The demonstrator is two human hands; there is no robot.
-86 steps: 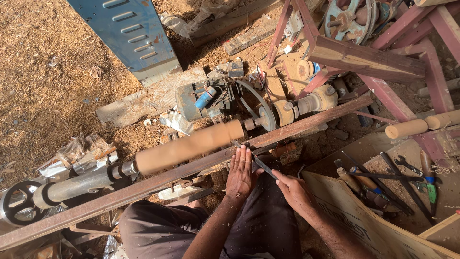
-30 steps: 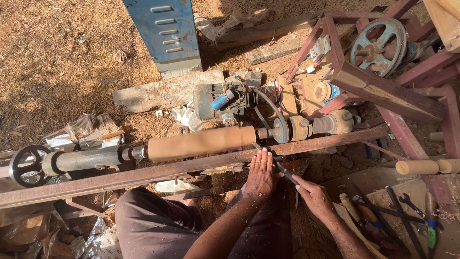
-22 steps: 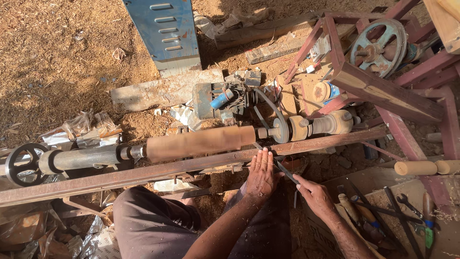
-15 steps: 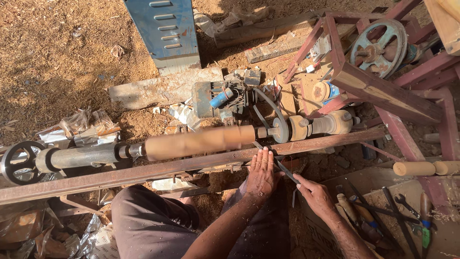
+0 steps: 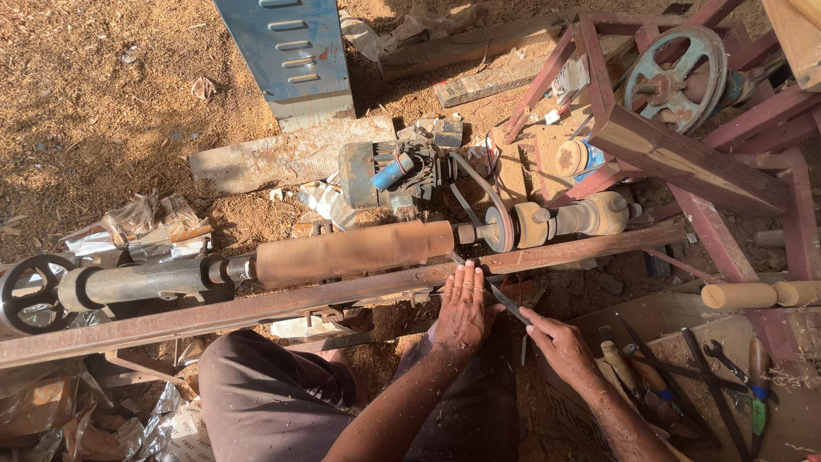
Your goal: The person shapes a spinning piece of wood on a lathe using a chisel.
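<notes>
1. Left hand (image 5: 464, 310): flat, palm down, fingers spread and open. Fingertips rest on the rusty metal rail (image 5: 282, 299) and press on the blade of the chisel (image 5: 489, 287) where it crosses the rail.
2. Right hand (image 5: 560, 344): closed around the rear end of the chisel, lower right of the rail. The two hands sit apart, one at each end of the tool.
3. Chisel tip points toward the right end of the wooden cylinder (image 5: 355, 251), just beside it; contact cannot be told.
4. Cylinder lies horizontal behind the rail, surface blurred, held between a grey tailstock (image 5: 141, 281) at left and a belt pulley (image 5: 500, 229) at right.
5. Electric motor (image 5: 389, 174) sits behind the pulley on sawdust-covered ground.
6. Loose hand tools (image 5: 684, 376) lie right of the right hand.
</notes>
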